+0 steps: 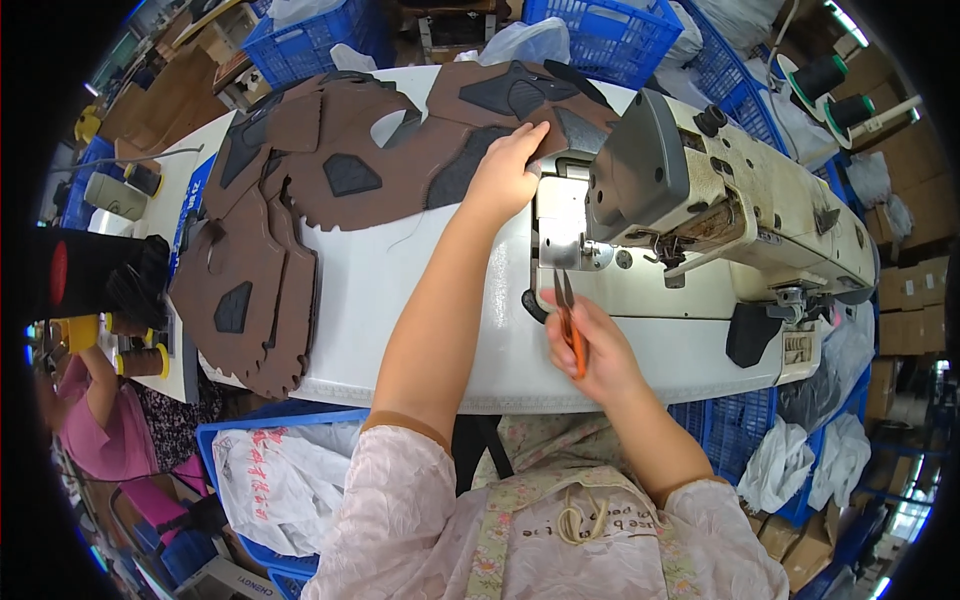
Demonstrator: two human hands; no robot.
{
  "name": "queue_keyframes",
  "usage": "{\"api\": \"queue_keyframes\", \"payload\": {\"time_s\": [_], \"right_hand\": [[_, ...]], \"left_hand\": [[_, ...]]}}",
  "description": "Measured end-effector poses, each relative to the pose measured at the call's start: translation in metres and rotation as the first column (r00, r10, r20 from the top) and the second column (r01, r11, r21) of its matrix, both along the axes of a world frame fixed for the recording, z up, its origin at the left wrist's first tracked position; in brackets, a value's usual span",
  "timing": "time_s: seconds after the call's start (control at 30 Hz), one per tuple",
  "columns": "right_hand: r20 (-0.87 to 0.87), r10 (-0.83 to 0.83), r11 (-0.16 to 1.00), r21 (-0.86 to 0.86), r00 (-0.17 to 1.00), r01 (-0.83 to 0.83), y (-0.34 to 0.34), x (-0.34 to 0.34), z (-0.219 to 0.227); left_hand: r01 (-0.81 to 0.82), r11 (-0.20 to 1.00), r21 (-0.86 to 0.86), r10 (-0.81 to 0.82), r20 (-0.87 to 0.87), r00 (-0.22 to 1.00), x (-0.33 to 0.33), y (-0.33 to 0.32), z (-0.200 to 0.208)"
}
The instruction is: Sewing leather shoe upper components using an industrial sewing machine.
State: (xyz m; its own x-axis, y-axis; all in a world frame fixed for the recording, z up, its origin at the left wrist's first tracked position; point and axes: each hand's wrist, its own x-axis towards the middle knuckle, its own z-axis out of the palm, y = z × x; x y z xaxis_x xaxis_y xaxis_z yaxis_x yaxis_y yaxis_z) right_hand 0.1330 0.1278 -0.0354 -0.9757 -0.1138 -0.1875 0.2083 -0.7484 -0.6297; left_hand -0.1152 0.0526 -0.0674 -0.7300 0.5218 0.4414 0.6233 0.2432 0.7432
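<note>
My left hand [503, 172] lies with fingers stretched out on the edge of a brown sewn panel [390, 165] with dark grey patches, just left of the sewing machine head [650, 160]. The palm side and thumb are partly hidden. In my right hand [607, 358] are orange-handled thread snips [573, 330], gripped with the pointed blades up toward the metal needle plate [562, 225]. The snips are below the plate and apart from the panel. A thin loose thread trails from the panel over the white tabletop [420, 300].
More brown panels [235, 310] are stacked at the table's left. A blue crate [205, 440] with a white bag stands below the front edge; further blue crates [600, 40] line the back. Thread cones [825, 75] stand far right. A person in pink [105, 420] sits at left.
</note>
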Motion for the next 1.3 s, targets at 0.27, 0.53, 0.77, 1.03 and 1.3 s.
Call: {"api": "queue_keyframes", "payload": {"time_s": [0.27, 0.53, 0.77, 1.03, 1.3], "right_hand": [[-0.127, 0.149, 0.970, -0.176, 0.981, -0.170, 0.032, 0.016, -0.018], [-0.130, 0.256, 0.953, -0.129, 0.958, -0.273, 0.032, 0.015, -0.017], [-0.089, 0.259, 0.961, -0.074, 0.962, -0.265, 0.031, 0.013, -0.014], [-0.133, 0.265, 0.956, -0.095, 0.955, -0.278, 0.028, 0.018, -0.021], [-0.180, 0.364, 0.929, 0.134, 0.914, -0.344, 0.034, 0.025, -0.021]], "left_hand": [[-0.027, 0.999, -0.030, 0.028, 0.006, 1.000, 0.006, 0.000, 0.003], [-0.010, 0.999, -0.050, 0.012, 0.029, 1.000, 0.007, 0.002, 0.008], [-0.207, 0.969, -0.138, 0.109, -0.510, 0.853, 0.017, 0.039, 0.025], [-0.588, 0.807, 0.057, 0.575, -0.307, 0.758, -0.052, 0.021, 0.153], [-0.332, 0.639, 0.694, 0.277, 0.195, 0.941, -0.007, -0.154, 0.279]]}}
